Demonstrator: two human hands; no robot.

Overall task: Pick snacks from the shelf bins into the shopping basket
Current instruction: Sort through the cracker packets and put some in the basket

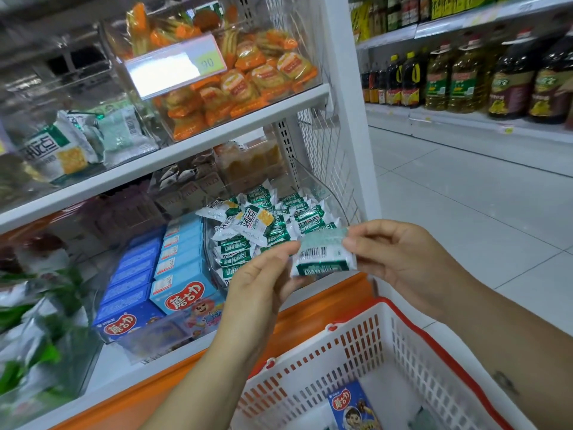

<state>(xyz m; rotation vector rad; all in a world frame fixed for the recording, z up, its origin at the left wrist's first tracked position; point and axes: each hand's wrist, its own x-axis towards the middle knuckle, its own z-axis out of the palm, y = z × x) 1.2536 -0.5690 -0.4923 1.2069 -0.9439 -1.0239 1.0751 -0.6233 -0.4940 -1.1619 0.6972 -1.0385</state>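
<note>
Snack packet (322, 254), green and white, sat pinched between both hands above the basket (403, 352) rim; left hand (260, 283) gripped one end, right hand (400, 259) the other, beside the bin (217, 271).

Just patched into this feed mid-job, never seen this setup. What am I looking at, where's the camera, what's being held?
No machine: a person works with bare hands, filmed by one camera worn on their head, looking forward and down. The left hand and right hand together pinch one small green-and-white snack packet. Behind it sits a clear bin of similar packets, blue boxes beside it. Below is the red-and-white shopping basket, with one blue carton inside.
</note>
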